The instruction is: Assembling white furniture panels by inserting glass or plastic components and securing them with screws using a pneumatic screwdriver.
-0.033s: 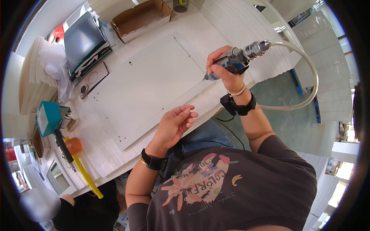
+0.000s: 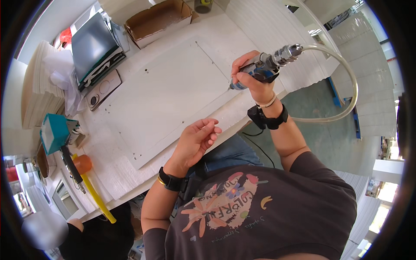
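My right hand [image 2: 256,86] is wrapped around a blue and silver air screwdriver [image 2: 263,69], whose tip points left and down. That tip meets a flat white panel [image 2: 169,91] at its right corner, where a small dark spot shows. A clear air hose [image 2: 356,82] loops from the tool's back end round to the right. Palm up, my left hand [image 2: 195,141] hovers by the panel's near edge, its thumb against the curled fingers. Whatever may lie between them is too small to make out. Several small dark screws or holes dot the panel's edges.
An open cardboard box [image 2: 158,24] stands at the back. To the left are a dark folder [image 2: 95,45], a phone [image 2: 104,89], stacked foam sheets [image 2: 41,89] and a teal-headed tool [image 2: 54,133] with a yellow hose [image 2: 97,197]. Another person [image 2: 102,234] is at lower left.
My left fingertips have drawn in slightly toward the thumb. The right hand and the screwdriver stay nearly in place.
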